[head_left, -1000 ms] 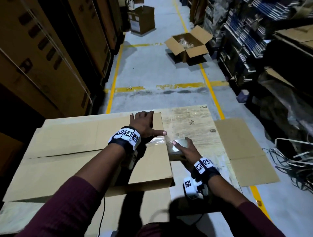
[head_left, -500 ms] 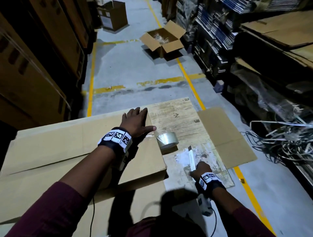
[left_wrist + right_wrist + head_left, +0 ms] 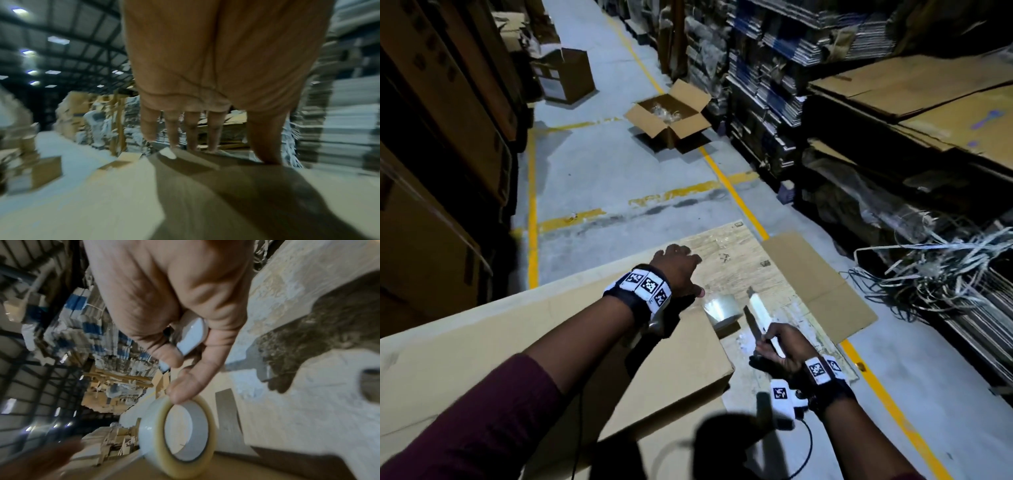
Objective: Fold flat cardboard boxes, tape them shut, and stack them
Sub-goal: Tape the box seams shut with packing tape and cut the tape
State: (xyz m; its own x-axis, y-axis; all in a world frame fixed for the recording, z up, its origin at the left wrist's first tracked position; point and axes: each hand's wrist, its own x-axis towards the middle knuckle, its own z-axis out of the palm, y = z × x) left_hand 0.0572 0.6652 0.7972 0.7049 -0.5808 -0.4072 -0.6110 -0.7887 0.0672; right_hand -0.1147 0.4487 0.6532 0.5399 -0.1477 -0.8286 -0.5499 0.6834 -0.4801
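Note:
A large cardboard box (image 3: 551, 342) lies in front of me with its flaps down. My left hand (image 3: 678, 270) presses flat on its far right corner, fingers straight (image 3: 193, 142) on the cardboard (image 3: 102, 203). A clear tape roll (image 3: 722, 310) stands on edge against the box's right side, just past the left thumb. My right hand (image 3: 780, 346) grips a white utility knife (image 3: 758, 311) with its tip pointing away, close to the right of the roll. In the right wrist view the knife handle (image 3: 191, 335) sits in the curled fingers above the tape roll (image 3: 152, 433).
A worn plywood board (image 3: 736, 260) lies under the roll, with a flat cardboard sheet (image 3: 818, 284) to its right. An open box (image 3: 671, 116) sits up the aisle. Tangled strapping (image 3: 935, 270) and stacked flat cartons (image 3: 928, 102) line the right; tall cartons (image 3: 431, 137) the left.
My right hand left the tape roll, picked up the white knife from the board and has raised it toward the roll. The left hand stayed on the box corner.

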